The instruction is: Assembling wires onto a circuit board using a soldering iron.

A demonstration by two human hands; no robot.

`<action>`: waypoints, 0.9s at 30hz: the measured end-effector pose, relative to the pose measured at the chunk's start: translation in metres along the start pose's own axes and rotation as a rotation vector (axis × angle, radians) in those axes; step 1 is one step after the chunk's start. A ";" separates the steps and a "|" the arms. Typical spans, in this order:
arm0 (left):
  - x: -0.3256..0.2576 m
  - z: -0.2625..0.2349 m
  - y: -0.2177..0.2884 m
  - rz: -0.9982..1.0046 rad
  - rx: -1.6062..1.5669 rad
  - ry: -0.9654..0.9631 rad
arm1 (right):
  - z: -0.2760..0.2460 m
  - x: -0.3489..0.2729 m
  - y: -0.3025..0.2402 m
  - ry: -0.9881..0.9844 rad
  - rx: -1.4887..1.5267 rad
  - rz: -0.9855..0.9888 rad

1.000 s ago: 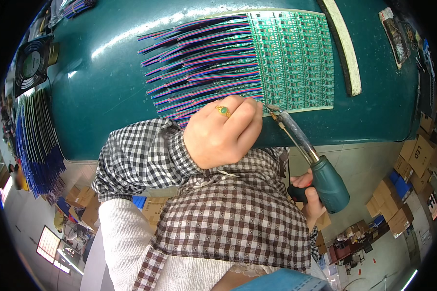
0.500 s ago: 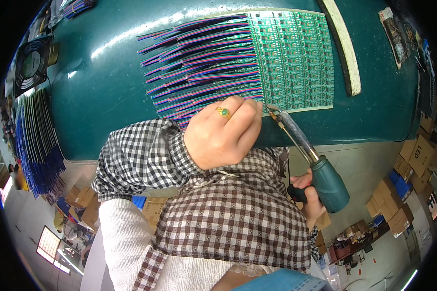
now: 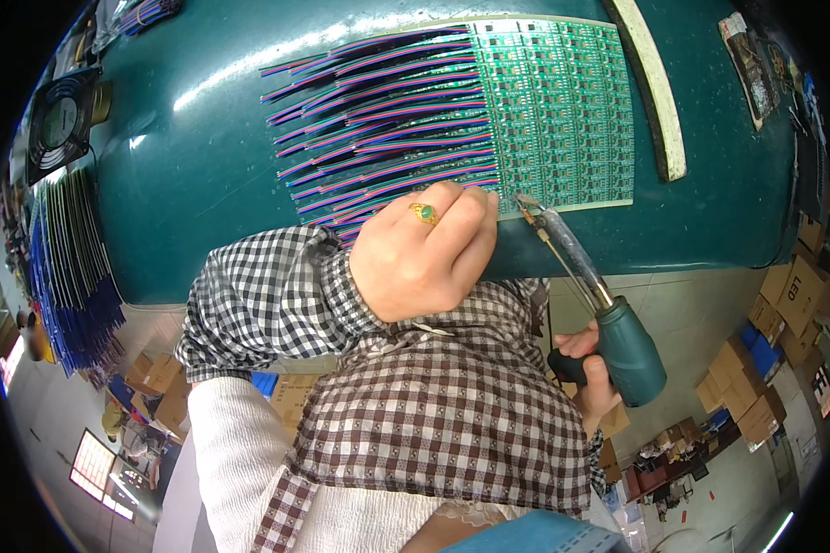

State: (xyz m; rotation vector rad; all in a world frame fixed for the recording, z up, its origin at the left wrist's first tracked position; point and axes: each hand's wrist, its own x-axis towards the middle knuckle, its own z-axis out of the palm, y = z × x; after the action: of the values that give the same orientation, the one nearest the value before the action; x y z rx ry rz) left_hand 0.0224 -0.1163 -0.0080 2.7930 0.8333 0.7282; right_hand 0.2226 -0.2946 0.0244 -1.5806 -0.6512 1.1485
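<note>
My left hand (image 3: 422, 253), with a green-stoned ring, is pinched at the lower left corner of a green circuit board panel (image 3: 563, 115). Its fingertips close on the end of a multicolour ribbon wire, mostly hidden beneath the hand. Rows of similar red, blue and black wires (image 3: 387, 120) run leftward from the panel's left edge. My right hand (image 3: 595, 380) grips the black trigger handle of a teal soldering gun (image 3: 632, 355). The gun's tip is over the panel's lower edge, just right of my left fingertips.
A teal mat (image 3: 194, 203) covers the table. A pale curved bar (image 3: 653, 92) lies right of the panel, with a dark worn block (image 3: 747, 74) beyond. At left are a fan (image 3: 63, 120) and a wire bundle (image 3: 74, 276) hanging over the edge. Cardboard boxes (image 3: 742, 382) stand on the floor.
The soldering gun has shifted slightly to the right, its tip drawing away from my left fingertips. My left hand stays where it was.
</note>
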 end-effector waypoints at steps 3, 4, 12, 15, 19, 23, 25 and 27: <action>0.000 0.001 0.000 0.004 0.003 0.004 | 0.000 0.001 0.000 0.012 -0.005 -0.005; 0.000 0.001 0.000 0.003 0.003 0.004 | 0.000 0.001 -0.001 0.006 -0.006 -0.002; 0.001 0.000 0.000 -0.002 -0.003 -0.013 | 0.003 0.001 -0.001 0.041 0.010 0.014; -0.001 0.000 0.000 -0.004 -0.004 -0.021 | 0.004 0.002 -0.002 0.057 0.016 0.014; -0.001 -0.002 -0.001 -0.002 -0.023 -0.037 | -0.005 0.001 -0.001 0.024 0.118 0.011; 0.003 -0.008 -0.004 -0.011 -0.097 -0.116 | -0.006 0.009 0.000 0.103 0.023 -0.051; 0.004 -0.009 -0.004 -0.011 -0.109 -0.151 | -0.015 0.009 0.002 0.039 0.126 -0.037; 0.004 -0.007 -0.004 0.001 -0.089 -0.132 | -0.015 0.012 0.000 0.048 0.139 -0.039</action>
State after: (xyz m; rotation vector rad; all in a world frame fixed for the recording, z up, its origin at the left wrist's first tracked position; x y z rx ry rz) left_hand 0.0201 -0.1108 -0.0017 2.7275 0.7562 0.5589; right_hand 0.2412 -0.2907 0.0199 -1.4675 -0.5567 1.1005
